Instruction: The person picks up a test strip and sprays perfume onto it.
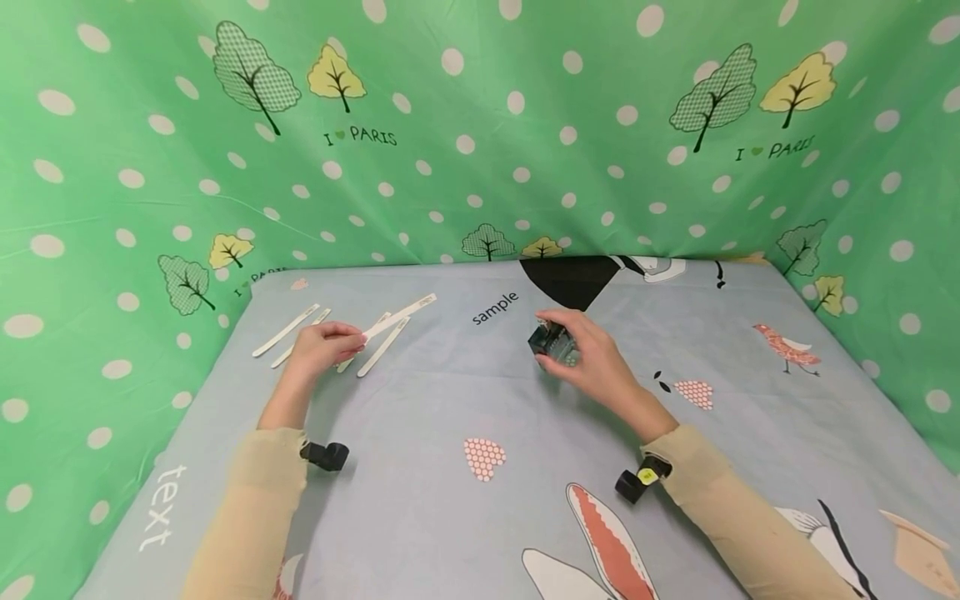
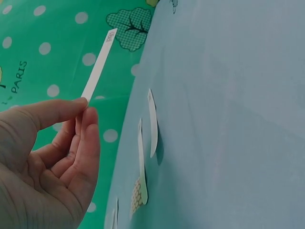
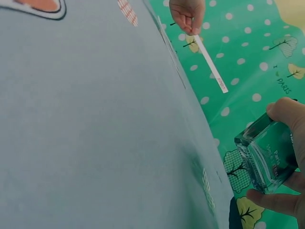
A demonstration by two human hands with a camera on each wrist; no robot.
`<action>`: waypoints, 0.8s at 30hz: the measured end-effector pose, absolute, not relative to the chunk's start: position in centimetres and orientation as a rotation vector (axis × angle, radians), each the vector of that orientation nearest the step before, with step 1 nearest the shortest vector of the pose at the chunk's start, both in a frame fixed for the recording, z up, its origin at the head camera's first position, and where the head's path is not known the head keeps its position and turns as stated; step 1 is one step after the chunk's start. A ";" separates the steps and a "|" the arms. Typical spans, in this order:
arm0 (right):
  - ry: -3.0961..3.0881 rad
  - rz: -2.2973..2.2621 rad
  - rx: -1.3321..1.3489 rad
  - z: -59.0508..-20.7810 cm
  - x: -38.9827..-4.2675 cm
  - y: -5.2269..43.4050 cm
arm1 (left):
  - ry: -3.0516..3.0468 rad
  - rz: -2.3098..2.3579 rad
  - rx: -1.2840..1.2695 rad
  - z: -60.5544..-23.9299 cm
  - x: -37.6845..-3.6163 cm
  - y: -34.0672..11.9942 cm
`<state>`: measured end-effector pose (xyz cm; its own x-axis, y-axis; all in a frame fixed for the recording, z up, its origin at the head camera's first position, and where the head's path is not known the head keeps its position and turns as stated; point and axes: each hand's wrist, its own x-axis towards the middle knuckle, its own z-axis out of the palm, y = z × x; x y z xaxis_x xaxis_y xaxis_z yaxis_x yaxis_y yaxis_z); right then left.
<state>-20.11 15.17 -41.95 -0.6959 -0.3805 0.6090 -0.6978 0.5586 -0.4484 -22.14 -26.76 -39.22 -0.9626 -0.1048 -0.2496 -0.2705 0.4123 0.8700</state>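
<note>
My left hand (image 1: 318, 350) pinches one end of a white paper perfume test strip (image 1: 405, 311) between thumb and fingers. The strip's far end, with small print, points away to the right; it is raised above the cloth, as the left wrist view shows. In my right hand (image 1: 596, 357) is a square, dark green glass perfume bottle (image 3: 268, 152), gripped by thumb and fingers and lifted off the table. Part of the bottle is hidden behind the fingers. Other white test strips (image 1: 286, 331) lie spread around and beneath my left hand, one (image 1: 384, 347) just right of it.
A grey-blue printed cloth (image 1: 420, 500) covers the table. Behind and at both sides hangs a green curtain (image 1: 450, 108) with white dots and trees. Black camera mounts (image 1: 326, 455) sit on both wrists.
</note>
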 end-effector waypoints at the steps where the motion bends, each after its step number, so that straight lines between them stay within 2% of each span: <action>1: -2.345 0.960 0.873 -41.9 -20.2 15.1 | 2.504 1.586 -0.341 -39.1 -22.1 -26.6; 24: -2.330 0.974 0.872 -42.1 -21.4 13.9 | 2.494 1.651 -0.260 -38.2 -22.4 -24.3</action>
